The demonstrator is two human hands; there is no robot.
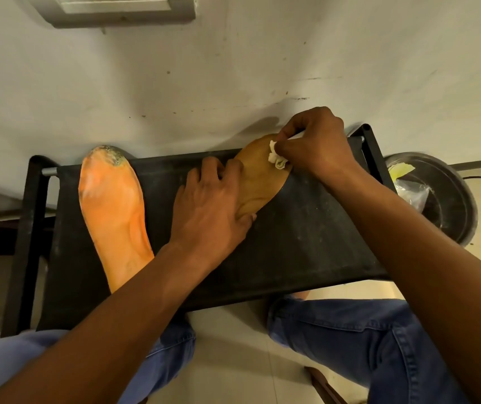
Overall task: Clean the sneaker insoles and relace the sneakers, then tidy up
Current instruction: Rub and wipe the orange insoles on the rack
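1. A tan insole is laid at an angle on a black fabric-topped stand, right of the frame's centre, its toe end toward the wall.
2. The insole is pressed flat by the left hand, whose fingers are spread and straight over its lower half.
3. A crumpled white wipe is pinched in the curled fingers of the right hand and held against the insole's toe end.
4. An orange insole, grimy at the toe, is seen at centre left on the stand, well apart from both hands.
5. A dark round bin is seen at the right edge, beside the stand.
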